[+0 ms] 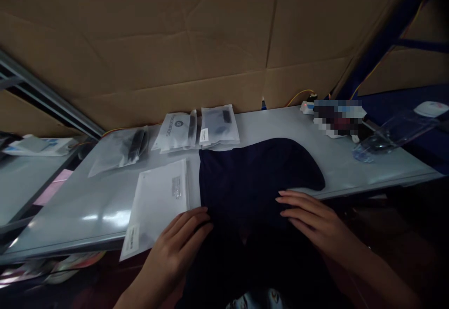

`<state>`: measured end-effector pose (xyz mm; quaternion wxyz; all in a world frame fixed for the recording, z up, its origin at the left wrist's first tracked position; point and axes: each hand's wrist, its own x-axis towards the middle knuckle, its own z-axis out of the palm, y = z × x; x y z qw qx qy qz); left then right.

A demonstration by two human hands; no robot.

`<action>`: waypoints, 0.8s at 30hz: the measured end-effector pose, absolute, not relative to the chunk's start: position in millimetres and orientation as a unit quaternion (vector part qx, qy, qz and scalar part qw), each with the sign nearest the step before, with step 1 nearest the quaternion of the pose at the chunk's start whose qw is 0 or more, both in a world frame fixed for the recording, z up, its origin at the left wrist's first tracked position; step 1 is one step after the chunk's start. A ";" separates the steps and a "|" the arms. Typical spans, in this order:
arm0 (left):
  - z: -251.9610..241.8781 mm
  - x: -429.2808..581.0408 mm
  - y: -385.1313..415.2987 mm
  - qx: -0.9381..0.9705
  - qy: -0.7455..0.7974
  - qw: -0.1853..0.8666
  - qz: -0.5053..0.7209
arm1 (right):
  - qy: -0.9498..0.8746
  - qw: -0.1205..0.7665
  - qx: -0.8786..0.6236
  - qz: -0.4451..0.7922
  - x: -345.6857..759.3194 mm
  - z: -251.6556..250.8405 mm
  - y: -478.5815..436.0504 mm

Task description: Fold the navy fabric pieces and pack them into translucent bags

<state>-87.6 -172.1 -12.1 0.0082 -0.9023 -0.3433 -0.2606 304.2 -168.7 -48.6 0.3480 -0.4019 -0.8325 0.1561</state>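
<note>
A dark navy cloth piece (259,168) with a rounded right end lies flat over the table's front edge. My left hand (185,236) is at its lower left edge, fingers close together and closed on the fabric, thumb hidden. On the lower right edge, my right hand (308,215) holds the fabric with slightly spaced, bent fingers; its thumb is not clearly visible. Beside my left hand, a white frosted pouch (157,201) with printed labels sticks out past the front edge. The cloth's lower part merges with dark clothing below.
Behind are a printed pouch (177,131), a labelled pouch (220,124) and a clear bag (122,150) on the grey table (80,206). A power strip (307,107), a partly pixelated pile and a clear plastic item (389,133) are at right. Cardboard (217,33) stands behind.
</note>
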 end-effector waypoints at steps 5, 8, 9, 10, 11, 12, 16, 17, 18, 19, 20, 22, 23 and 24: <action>-14.8 -90.3 -169.4 -0.897 -0.321 -0.009 -0.305 | -0.815 0.387 -0.405 0.150 300.4 -47.1 -163.2; -17.6 -91.2 -172.9 -0.892 -0.307 -0.038 -0.330 | -0.804 0.390 -0.416 0.169 300.5 -47.2 -164.5; -18.8 -91.9 -174.3 -0.889 -0.307 -0.048 -0.337 | -0.799 0.390 -0.423 0.175 300.9 -47.5 -165.4; -20.0 -93.0 -175.4 -0.885 -0.310 -0.056 -0.343 | -0.795 0.389 -0.429 0.181 301.2 -47.6 -166.4; -21.0 -94.4 -175.9 -0.882 -0.311 -0.059 -0.348 | -0.792 0.390 -0.431 0.186 301.4 -47.7 -167.2; -21.7 -96.0 -175.9 -0.882 -0.312 -0.058 -0.350 | -0.791 0.390 -0.432 0.190 301.5 -47.5 -167.8; -23.1 -100.3 -170.7 -0.894 -0.304 -0.016 -0.330 | -0.797 0.383 -0.427 0.189 300.7 -46.5 -168.0; -23.5 -99.8 -169.4 -0.895 -0.307 -0.009 -0.325 | -0.800 0.381 -0.426 0.186 300.4 -46.8 -167.9; -24.2 -98.5 -168.4 -0.895 -0.310 -0.006 -0.321 | -0.802 0.379 -0.424 0.184 300.2 -47.3 -167.9; -25.1 -96.6 -168.0 -0.895 -0.310 -0.005 -0.320 | -0.805 0.378 -0.421 0.181 300.2 -48.1 -168.3; -26.1 -94.3 -168.1 -0.895 -0.308 -0.004 -0.322 | -0.807 0.377 -0.419 0.179 300.2 -49.0 -168.9; -27.5 -90.1 -169.9 -0.896 -0.301 -0.008 -0.327 | -0.808 0.370 -0.421 0.181 300.8 -50.3 -170.7; -27.2 -88.6 -171.1 -0.894 -0.299 -0.014 -0.333 | -0.808 0.368 -0.422 0.183 301.1 -50.0 -171.5; -25.9 -87.8 -172.3 -0.890 -0.301 -0.023 -0.342 | -0.808 0.367 -0.423 0.185 301.5 -48.8 -172.0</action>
